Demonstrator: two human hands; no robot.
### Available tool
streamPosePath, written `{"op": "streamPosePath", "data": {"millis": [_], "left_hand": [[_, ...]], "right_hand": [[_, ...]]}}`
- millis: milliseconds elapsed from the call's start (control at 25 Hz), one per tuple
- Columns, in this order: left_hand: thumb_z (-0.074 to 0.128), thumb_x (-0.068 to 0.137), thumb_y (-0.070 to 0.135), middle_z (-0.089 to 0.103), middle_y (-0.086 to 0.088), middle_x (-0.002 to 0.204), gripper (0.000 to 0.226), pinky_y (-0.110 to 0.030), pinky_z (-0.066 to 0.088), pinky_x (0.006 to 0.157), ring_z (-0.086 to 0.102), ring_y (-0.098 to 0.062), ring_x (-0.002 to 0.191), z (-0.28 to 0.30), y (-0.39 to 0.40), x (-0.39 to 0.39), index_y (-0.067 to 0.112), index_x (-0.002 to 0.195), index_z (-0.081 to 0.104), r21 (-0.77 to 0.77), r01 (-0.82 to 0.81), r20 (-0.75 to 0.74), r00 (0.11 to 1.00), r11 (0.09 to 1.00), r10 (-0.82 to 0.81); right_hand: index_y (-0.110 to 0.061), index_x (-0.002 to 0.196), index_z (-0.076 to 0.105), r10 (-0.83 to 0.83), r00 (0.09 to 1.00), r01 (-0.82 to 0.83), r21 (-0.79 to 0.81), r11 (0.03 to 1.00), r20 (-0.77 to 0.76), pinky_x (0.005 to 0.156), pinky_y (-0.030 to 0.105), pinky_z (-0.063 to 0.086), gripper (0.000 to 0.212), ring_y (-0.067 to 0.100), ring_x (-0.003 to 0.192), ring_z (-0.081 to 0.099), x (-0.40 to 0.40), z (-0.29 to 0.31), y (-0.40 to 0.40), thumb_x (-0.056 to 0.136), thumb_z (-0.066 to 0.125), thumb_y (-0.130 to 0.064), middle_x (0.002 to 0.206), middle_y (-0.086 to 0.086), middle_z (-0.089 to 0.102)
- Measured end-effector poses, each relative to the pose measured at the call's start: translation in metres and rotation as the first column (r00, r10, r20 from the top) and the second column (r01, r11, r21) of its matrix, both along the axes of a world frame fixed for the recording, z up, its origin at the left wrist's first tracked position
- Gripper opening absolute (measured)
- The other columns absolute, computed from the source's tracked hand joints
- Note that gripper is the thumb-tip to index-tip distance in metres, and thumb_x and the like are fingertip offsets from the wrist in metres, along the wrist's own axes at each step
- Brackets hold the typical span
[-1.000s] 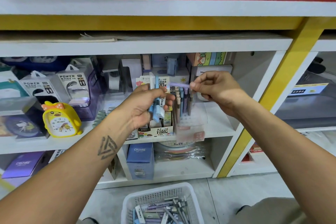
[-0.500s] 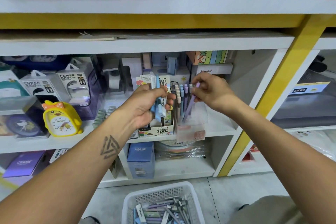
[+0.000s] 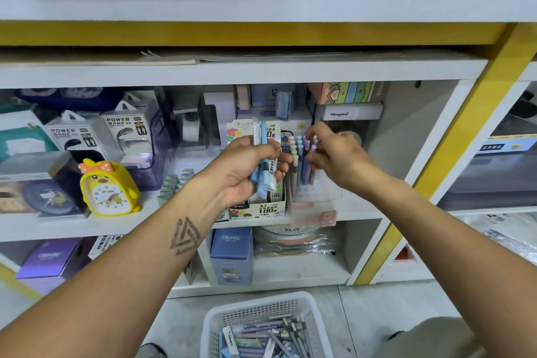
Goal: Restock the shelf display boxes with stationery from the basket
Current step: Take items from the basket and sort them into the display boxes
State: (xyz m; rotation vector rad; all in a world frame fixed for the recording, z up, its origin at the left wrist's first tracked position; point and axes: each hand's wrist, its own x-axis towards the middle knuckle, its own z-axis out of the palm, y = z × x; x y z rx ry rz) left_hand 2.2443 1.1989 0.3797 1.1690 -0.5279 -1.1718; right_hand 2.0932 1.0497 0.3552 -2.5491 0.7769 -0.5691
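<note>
My left hand (image 3: 244, 168) grips a small bundle of light blue and white pens (image 3: 263, 180) in front of a cardboard display box of 0.7 HB leads (image 3: 261, 209). To its right, a clear plastic display box (image 3: 316, 203) on the middle shelf holds several upright pens in beige, blue and purple. My right hand (image 3: 337, 154) reaches over that box and pinches the top of a purple pen (image 3: 311, 163), which stands upright among the others. On the floor below is a white mesh basket (image 3: 255, 308) with several loose pens (image 3: 270, 337).
A yellow duck alarm clock (image 3: 107, 189) and power bank boxes (image 3: 128, 136) fill the shelf's left part. A blue CRUHRE box (image 3: 231, 256) stands on the lower shelf. A yellow upright post (image 3: 465, 131) bounds the shelf bay on the right.
My right hand carried the purple pen from level in the air down into the clear box, where it now stands upright. My left hand stayed put with its bundle.
</note>
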Motion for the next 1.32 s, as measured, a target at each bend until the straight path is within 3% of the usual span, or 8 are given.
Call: {"op": "streamPosePath", "data": {"millis": [360,440,520,600,760,1000,1200,1320], "left_hand": [[0.059,0.091,-0.005,0.068,-0.026,0.089,0.016,-0.030,0.053,0.055,0.064,-0.027,0.066,-0.002,0.003,-0.001,0.003,0.103,0.064,-0.036,0.132,-0.008,0.991,0.991,-0.133],[0.059,0.093,-0.001,0.067,-0.018,0.082,0.015,-0.029,0.052,0.055,0.062,-0.023,0.065,-0.002,0.001,-0.002,0.006,0.105,0.065,-0.052,0.142,0.009,0.990,0.988,-0.142],[0.060,0.093,0.002,0.064,-0.010,0.074,0.013,-0.029,0.051,0.056,0.059,-0.019,0.062,-0.001,-0.002,-0.004,0.010,0.103,0.065,-0.083,0.075,0.029,0.997,0.994,-0.072],[0.062,0.093,0.004,0.063,-0.008,0.074,0.009,-0.033,0.055,0.060,0.062,-0.021,0.066,0.000,-0.007,-0.005,0.012,0.099,0.063,-0.109,-0.041,0.027,0.999,0.993,0.045],[0.062,0.094,0.009,0.061,-0.010,0.082,0.011,-0.038,0.056,0.066,0.063,-0.026,0.077,-0.001,-0.014,-0.013,0.012,0.104,0.058,-0.135,-0.153,0.025,0.987,0.979,0.158],[0.062,0.096,0.017,0.054,-0.007,0.073,0.007,-0.033,0.050,0.061,0.055,-0.021,0.065,-0.001,-0.019,-0.012,0.012,0.094,0.057,-0.090,-0.214,0.053,0.974,0.973,0.219],[0.057,0.092,-0.004,0.054,-0.009,0.071,0.009,-0.029,0.048,0.053,0.052,-0.018,0.061,-0.002,-0.014,0.002,0.001,0.097,0.060,-0.042,-0.211,-0.073,0.975,0.976,0.208],[0.049,0.088,-0.007,0.054,-0.010,0.074,0.016,-0.026,0.050,0.052,0.054,-0.018,0.062,-0.003,-0.009,0.008,0.001,0.099,0.058,-0.001,-0.204,-0.171,0.965,0.979,0.201]], "right_hand": [[-0.015,0.109,0.073,-0.162,0.983,0.103,-0.463,0.880,-0.091,0.067,0.033,0.044,0.021,0.031,0.097,0.059,0.010,-0.001,0.005,0.099,0.058,-0.026,0.105,0.006,0.061],[-0.018,0.113,0.070,-0.152,0.988,0.137,-0.291,0.947,-0.029,0.069,0.031,0.043,0.021,0.025,0.092,0.061,0.011,0.006,0.011,0.099,0.059,-0.030,0.098,0.001,0.061],[-0.021,0.103,0.065,-0.073,0.986,0.048,0.167,0.985,0.151,0.061,0.028,0.044,0.017,0.018,0.071,0.064,0.009,0.017,0.020,0.094,0.066,-0.036,0.078,-0.001,0.068],[-0.015,0.098,0.058,0.070,0.963,-0.198,0.511,0.837,0.260,0.052,0.029,0.043,0.033,0.021,0.058,0.062,0.005,0.027,0.035,0.088,0.074,-0.041,0.071,0.009,0.072],[-0.007,0.100,0.052,0.177,0.957,-0.274,0.515,0.812,0.231,0.046,0.027,0.043,0.039,0.020,0.051,0.059,0.006,0.024,0.054,0.083,0.082,-0.024,0.061,0.010,0.067],[-0.003,0.100,0.068,-0.017,0.932,-0.213,0.588,0.780,0.361,0.052,0.030,0.046,0.009,0.022,0.053,0.061,-0.004,0.028,0.039,0.091,0.070,-0.004,0.072,0.017,0.071],[-0.003,0.089,0.073,-0.443,0.691,-0.280,0.777,0.563,0.571,0.054,0.021,0.044,0.009,0.014,0.059,0.052,-0.015,0.034,0.009,0.089,0.067,0.003,0.071,0.010,0.064],[-0.003,0.090,0.072,-0.484,0.620,-0.349,0.770,0.534,0.617,0.053,0.021,0.046,0.006,0.012,0.059,0.053,-0.023,0.036,0.000,0.092,0.068,-0.007,0.075,0.009,0.064]]}}
